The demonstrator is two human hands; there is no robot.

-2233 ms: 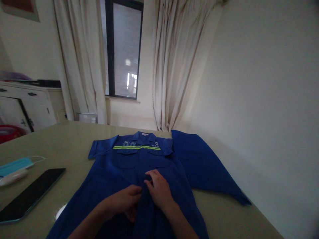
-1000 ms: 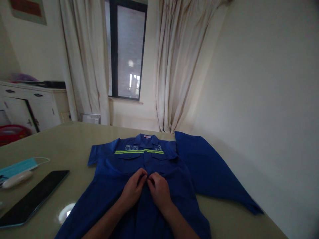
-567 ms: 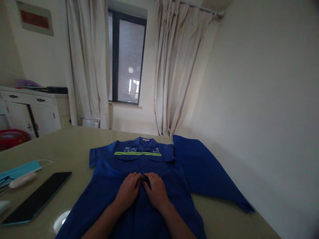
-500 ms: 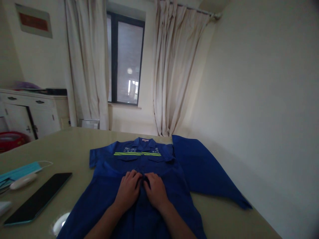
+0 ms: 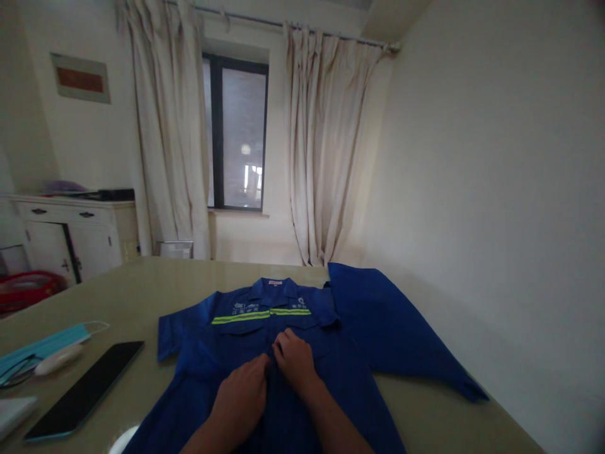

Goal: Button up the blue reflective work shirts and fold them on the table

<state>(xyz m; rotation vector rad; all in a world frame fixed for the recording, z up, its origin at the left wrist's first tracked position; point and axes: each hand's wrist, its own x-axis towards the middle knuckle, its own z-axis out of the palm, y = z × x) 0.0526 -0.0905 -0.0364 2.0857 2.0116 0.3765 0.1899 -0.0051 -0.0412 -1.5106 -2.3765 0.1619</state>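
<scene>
A blue short-sleeved work shirt (image 5: pixel 231 343) lies face up on the table, collar pointing away from me. A yellow-green reflective stripe and pale printing cross its chest. My left hand (image 5: pixel 242 392) is closed at the front edge, its fingers curled on the cloth. Slightly farther up the same front opening, my right hand (image 5: pixel 293 360) is closed with thumb and fingers pinching the fabric. The fingertips of both hands are partly hidden. Beside the shirt's right sleeve lies another piece of folded blue cloth (image 5: pixel 392 321).
On the table (image 5: pixel 155 277) at left lie a black tablet-like slab (image 5: pixel 87 391), a blue face mask (image 5: pixel 45 350), a pale oval object (image 5: pixel 59 359) and a white item (image 5: pixel 14 413). A wall (image 5: pixel 496 221) borders the right side. A red basket (image 5: pixel 31 290) stands beyond the left edge.
My right hand has moved up the shirt front, while my left hand has shifted slightly down and left. The hands are farther apart lengthwise. The shirt's chest lies flatter, and the view has tilted upward.
</scene>
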